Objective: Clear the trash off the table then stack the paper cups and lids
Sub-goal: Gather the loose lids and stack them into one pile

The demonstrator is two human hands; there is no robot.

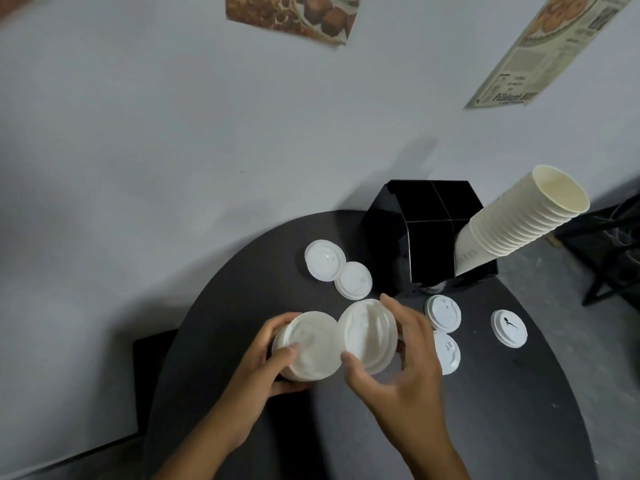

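Left hand (273, 358) grips a short stack of white lids (310, 346), fingers curled round its far edge, thumb pressed on the top lid. Right hand (398, 355) holds a second lid bunch (369, 336) tilted on edge, thumb at its near rim, fingers wrapped behind. The two bunches touch at their rims, both held above the round black table (485, 410).

Loose lids lie flat on the table. Two overlapping lids (337, 270) sit beyond the hands, near the table's far edge. Just right of the right hand, one lid (444, 313) lies with another lid (448, 353) close below it, partly hidden by the fingers. Further right, apart from those, a lone lid with a dark mark (509, 328).

Behind the lids stands a black divided organizer (429, 233), at the table's far side. A tall stack of paper cups (519, 220) rests in its right front compartment, leaning right, mouth up. Grey wall (138, 150) behind, with two printed posters: a food picture (294, 17) and a newspaper-style page (547, 53).
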